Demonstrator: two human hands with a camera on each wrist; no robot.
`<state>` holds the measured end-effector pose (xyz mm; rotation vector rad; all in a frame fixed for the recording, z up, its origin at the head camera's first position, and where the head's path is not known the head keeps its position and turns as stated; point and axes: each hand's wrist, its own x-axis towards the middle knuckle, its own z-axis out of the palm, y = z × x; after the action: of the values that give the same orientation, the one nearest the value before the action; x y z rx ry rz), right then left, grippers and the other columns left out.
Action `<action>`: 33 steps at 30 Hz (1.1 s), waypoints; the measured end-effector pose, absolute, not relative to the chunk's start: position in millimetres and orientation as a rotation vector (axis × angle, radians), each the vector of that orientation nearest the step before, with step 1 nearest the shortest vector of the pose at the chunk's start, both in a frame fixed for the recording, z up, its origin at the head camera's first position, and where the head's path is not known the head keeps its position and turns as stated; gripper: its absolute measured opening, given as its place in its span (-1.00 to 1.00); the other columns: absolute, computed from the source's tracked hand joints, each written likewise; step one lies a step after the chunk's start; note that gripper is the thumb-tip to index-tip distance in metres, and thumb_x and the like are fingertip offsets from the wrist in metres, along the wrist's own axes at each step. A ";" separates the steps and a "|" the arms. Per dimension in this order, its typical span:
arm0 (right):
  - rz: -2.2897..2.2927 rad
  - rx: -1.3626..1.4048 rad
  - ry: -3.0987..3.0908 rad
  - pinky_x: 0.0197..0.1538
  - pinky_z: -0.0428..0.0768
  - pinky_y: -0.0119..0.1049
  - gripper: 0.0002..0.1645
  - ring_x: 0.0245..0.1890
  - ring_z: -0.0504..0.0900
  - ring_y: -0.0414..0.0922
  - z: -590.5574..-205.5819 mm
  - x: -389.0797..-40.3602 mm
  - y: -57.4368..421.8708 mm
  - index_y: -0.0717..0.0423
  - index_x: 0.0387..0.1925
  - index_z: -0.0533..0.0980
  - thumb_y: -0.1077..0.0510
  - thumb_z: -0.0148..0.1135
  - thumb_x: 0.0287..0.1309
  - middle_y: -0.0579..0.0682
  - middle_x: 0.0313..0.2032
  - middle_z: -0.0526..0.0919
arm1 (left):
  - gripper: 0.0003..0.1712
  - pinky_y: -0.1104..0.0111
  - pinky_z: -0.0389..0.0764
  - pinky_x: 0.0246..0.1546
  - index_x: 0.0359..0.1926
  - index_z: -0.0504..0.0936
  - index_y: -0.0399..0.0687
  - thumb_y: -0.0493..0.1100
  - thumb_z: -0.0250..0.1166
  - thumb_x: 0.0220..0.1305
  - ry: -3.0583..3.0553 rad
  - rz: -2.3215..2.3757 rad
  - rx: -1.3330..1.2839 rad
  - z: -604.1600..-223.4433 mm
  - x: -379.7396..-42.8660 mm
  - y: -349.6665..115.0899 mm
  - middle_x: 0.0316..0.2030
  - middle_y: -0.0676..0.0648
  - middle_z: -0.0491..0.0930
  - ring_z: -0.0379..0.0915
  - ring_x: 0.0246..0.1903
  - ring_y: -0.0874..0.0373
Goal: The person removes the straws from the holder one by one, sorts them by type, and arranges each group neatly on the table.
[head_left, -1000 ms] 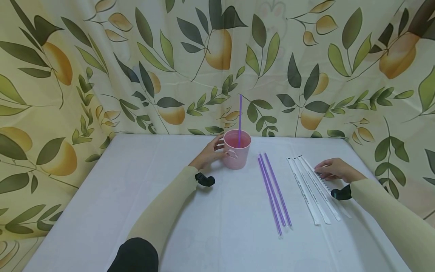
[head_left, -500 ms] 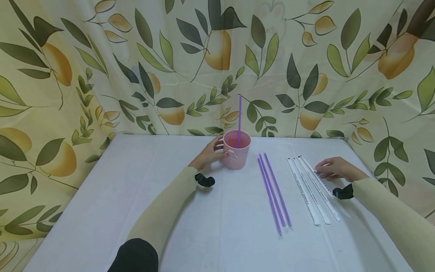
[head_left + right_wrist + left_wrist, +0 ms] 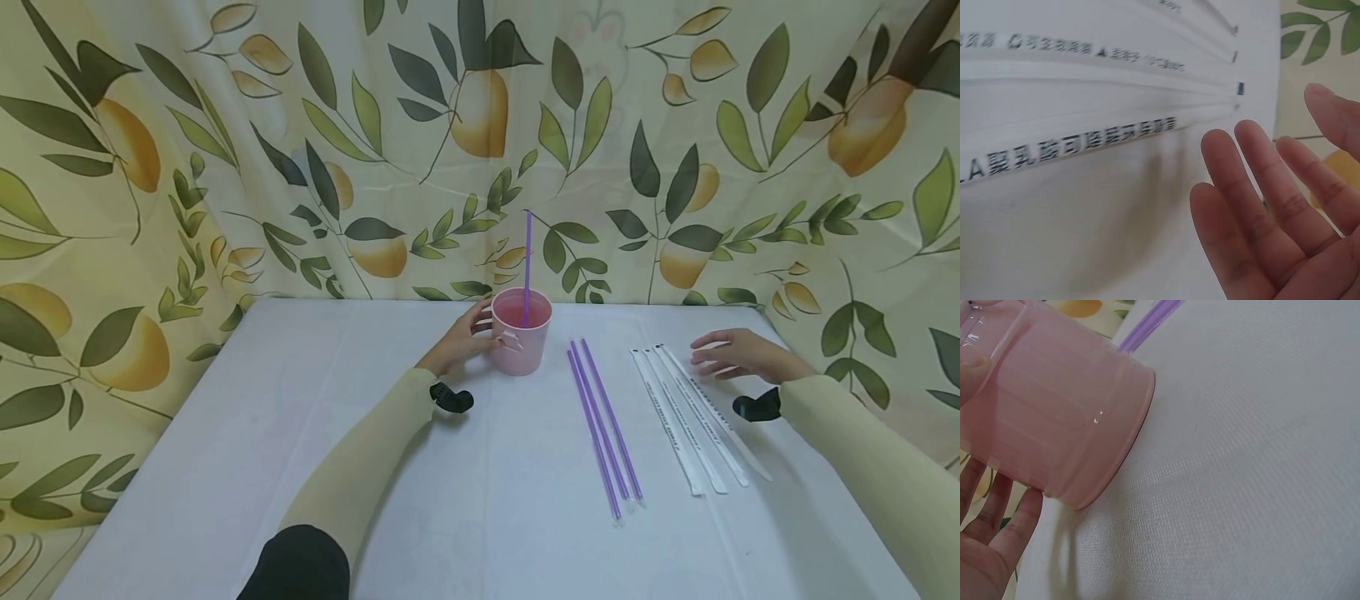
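Observation:
A pink mug [image 3: 519,356] stands upright near the table's back edge, a purple straw [image 3: 528,262] rising from inside it. My left hand [image 3: 456,343] holds the mug from its left side, thumb by the small handle and fingers spread around the far side. In the left wrist view, fingertips touch the mug's wall [image 3: 1054,419]. Over the far ends of several white paper-wrapped straws [image 3: 665,422] hovers my right hand [image 3: 750,354], with nothing in it. The right wrist view has its fingers [image 3: 1229,169] loosely extended, apart from the printed wrappers [image 3: 1066,147].
Three purple straws [image 3: 601,421] in clear wrapping lie between the mug and the white straws. A white cloth covers the table [image 3: 225,467]. Behind it hangs a curtain [image 3: 442,192] with a fruit and leaf print.
My right hand has lifted off the rightmost white straw and its fingers have straightened. My left hand and the mug stay in place.

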<state>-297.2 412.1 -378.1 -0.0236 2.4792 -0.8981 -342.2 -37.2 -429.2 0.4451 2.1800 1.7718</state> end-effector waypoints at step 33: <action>-1.270 -0.383 2.443 0.05 0.65 -0.24 -0.32 -0.10 0.65 -0.29 -313.0 -327.6 316.1 0.35 0.29 0.17 -0.03 -0.01 0.35 0.00 0.04 0.62 | -0.07 0.06 0.32 0.32 0.40 0.10 0.32 -0.31 0.33 0.10 2.175 1.785 0.451 -431.3 -341.1 -37.5 0.35 -0.09 0.23 0.17 0.34 -0.05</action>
<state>-327.6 316.1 -313.0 -0.3826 2.4432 -1.2704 -341.1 -37.5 -431.3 0.4506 2.1750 1.7854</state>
